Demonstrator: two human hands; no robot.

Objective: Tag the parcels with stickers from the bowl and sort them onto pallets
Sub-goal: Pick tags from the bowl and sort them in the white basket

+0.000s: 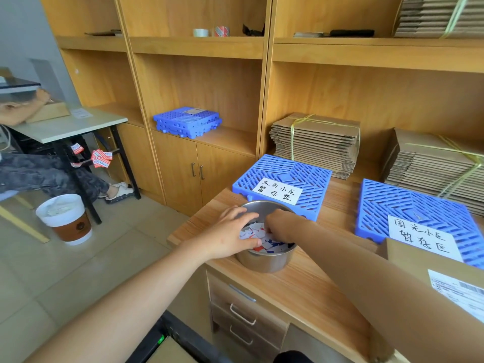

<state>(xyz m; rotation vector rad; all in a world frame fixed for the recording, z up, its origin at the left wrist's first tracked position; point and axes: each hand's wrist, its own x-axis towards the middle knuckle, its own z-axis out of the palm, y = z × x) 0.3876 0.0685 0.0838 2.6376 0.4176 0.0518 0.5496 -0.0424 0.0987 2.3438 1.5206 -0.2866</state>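
I judge the job barely begun: I am on the first step, fetching a sticker. My left hand (pixel 230 233) lies over the left rim of the steel bowl (pixel 264 262), its fingers (pixel 239 213) spread and fairly straight across the rim, steadying it rather than gripping. My right hand (pixel 281 226) reaches down into the bowl, its fingers (pixel 271 230) curled in among the loose stickers (pixel 252 230); I cannot tell whether they have one pinched. The bowl stands on the bench (pixel 301 292), just in front of the left pallet (pixel 309 176). Both that one and the right pallet (pixel 387 203) carry only a handwritten paper sign, no parcel, so no sorting shows as done. The one parcel (pixel 408 260) I can see sits at my right, close to the near edge of the right pallet, with a printed shipping label on it and no sticker that I can make out. Left to do, as I judge it: lift a sticker out, stick it on that parcel, then set the parcel on the pallet it belongs to
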